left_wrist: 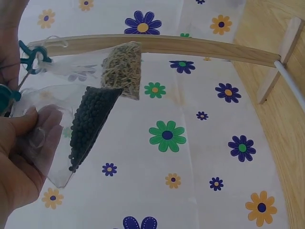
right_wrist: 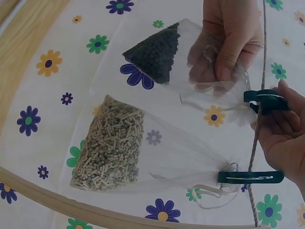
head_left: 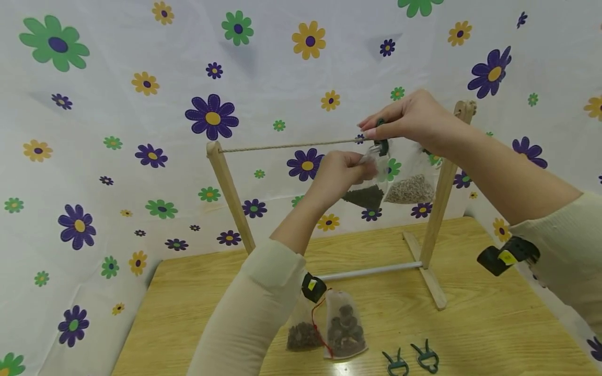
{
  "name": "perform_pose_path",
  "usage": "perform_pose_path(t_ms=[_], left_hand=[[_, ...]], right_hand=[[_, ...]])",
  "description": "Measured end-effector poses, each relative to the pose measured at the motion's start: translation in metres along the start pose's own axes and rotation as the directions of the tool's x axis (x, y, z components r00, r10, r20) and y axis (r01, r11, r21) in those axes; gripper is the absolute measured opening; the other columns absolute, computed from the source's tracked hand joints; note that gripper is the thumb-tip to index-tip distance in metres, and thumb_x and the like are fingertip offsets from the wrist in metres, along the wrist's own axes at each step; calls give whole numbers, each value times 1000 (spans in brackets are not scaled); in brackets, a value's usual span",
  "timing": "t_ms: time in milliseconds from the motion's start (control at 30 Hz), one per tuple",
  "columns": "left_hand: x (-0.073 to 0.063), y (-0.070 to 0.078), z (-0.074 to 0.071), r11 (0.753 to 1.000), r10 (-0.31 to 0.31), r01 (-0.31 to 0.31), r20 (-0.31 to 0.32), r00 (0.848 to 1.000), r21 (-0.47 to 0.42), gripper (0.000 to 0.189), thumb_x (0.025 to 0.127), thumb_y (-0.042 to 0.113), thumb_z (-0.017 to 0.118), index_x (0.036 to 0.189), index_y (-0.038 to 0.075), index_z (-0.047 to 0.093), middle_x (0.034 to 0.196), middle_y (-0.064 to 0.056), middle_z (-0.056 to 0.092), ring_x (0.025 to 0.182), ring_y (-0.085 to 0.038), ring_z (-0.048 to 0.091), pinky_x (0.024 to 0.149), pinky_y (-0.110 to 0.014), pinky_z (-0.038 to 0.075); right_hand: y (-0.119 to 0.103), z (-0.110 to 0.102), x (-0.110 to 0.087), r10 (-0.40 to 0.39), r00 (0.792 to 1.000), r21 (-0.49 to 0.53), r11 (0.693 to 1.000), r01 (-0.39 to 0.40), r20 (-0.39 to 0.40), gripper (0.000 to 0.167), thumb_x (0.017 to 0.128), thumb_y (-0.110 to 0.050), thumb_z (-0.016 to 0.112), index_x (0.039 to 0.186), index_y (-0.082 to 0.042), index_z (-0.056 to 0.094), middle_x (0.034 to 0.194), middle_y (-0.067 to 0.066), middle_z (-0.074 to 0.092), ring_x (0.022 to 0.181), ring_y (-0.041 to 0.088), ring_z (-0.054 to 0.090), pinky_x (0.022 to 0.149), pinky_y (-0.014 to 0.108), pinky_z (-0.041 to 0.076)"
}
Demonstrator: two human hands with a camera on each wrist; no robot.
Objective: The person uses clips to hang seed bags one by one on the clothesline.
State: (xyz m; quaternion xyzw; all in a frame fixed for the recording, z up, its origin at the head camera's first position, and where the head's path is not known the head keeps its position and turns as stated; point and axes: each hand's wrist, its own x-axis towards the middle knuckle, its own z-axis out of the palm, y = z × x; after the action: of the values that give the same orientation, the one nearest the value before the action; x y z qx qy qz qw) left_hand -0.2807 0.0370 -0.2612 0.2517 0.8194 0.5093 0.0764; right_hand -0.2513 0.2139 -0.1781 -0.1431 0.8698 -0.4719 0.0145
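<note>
My left hand (head_left: 342, 175) pinches the clear upper part of a see-through bag of dark green pellets (left_wrist: 93, 125), just below the rope (head_left: 291, 146). At the rope, my right hand (head_left: 418, 120) holds a dark green clip (right_wrist: 269, 101) between thumb and fingers. The clip straddles the rope at the bag's gathered top. Beside it, a sheer bag of pale, short pellets (right_wrist: 112, 152) hangs from the rope by a second green clip (right_wrist: 250, 177), its white drawstring dangling.
The rope runs between two wooden posts (head_left: 230, 193), joined low down by a pale rod (head_left: 371, 272). On the wooden table (head_left: 489, 271) lie a mesh bag of round brown pieces (head_left: 345, 329), a bag of dark bits (head_left: 303, 336) and two more green clips (head_left: 427, 359).
</note>
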Motion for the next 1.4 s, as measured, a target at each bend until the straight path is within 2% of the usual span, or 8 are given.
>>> perform_pose_path(t_ms=[267,433,600,733,933,1100,1233,1400], left_hand=[[3,-1,-2,996,34,-41,-89,995,-76,22,94,15,57,101,2,73,95,-8,73,90,-15,69,80,-25,53],[2,-5,-1,992,28,-40,-102,994,-122,23,94,19,58,103,2,72,94,-8,73,89,-15,69,80,-25,53],[1,-7,0,988,14,-27,-89,996,-149,25,94,22,60,104,2,70,93,-8,73,88,-15,69,80,-25,53],[-1,-9,0,991,15,-26,-82,997,-132,25,94,23,60,103,2,69,94,-8,73,89,-14,69,81,-26,53],[-5,-13,-1,995,20,-10,-99,995,102,26,93,28,61,99,5,71,87,-4,71,76,-12,61,67,-24,48],[-13,-16,-4,942,-18,46,-86,996,333,32,90,37,63,97,7,71,84,-2,69,70,-14,56,60,-25,45],[-22,-23,-6,903,-65,89,-71,995,420,38,87,42,65,102,8,73,93,-3,72,72,-11,61,65,-25,49],[-36,-41,-3,883,-138,142,-42,990,447,39,86,43,66,92,5,74,83,-6,71,66,-13,60,63,-27,47]], right_hand=[[-2,8,2,10,999,-57,998,-12,-34,32,85,-27,72,111,-7,71,122,5,65,127,24,46,108,48,32],[-1,8,0,16,1000,-100,995,-16,4,48,82,-32,74,121,-6,62,125,9,62,119,23,54,102,41,40],[-5,4,-3,-8,996,-141,990,21,89,64,81,-28,76,135,-4,49,137,14,51,127,28,48,105,44,37],[-7,2,-7,-49,995,-207,976,66,83,73,80,-30,77,140,-6,43,142,14,47,129,31,45,104,47,37],[-7,2,-22,-96,995,-251,964,83,-41,70,81,-35,75,138,-5,46,134,17,54,123,32,52,98,48,43],[-6,0,-38,-105,985,-282,957,64,-134,69,81,-40,73,136,-5,50,129,17,57,118,33,56,95,48,45],[-6,-2,-50,-103,982,-285,957,53,-161,67,81,-41,73,133,-4,53,127,17,59,116,33,57,96,49,44],[1,1,-65,-126,981,-346,936,67,-151,63,82,-41,72,131,-5,56,124,15,61,115,34,58,93,51,44]])
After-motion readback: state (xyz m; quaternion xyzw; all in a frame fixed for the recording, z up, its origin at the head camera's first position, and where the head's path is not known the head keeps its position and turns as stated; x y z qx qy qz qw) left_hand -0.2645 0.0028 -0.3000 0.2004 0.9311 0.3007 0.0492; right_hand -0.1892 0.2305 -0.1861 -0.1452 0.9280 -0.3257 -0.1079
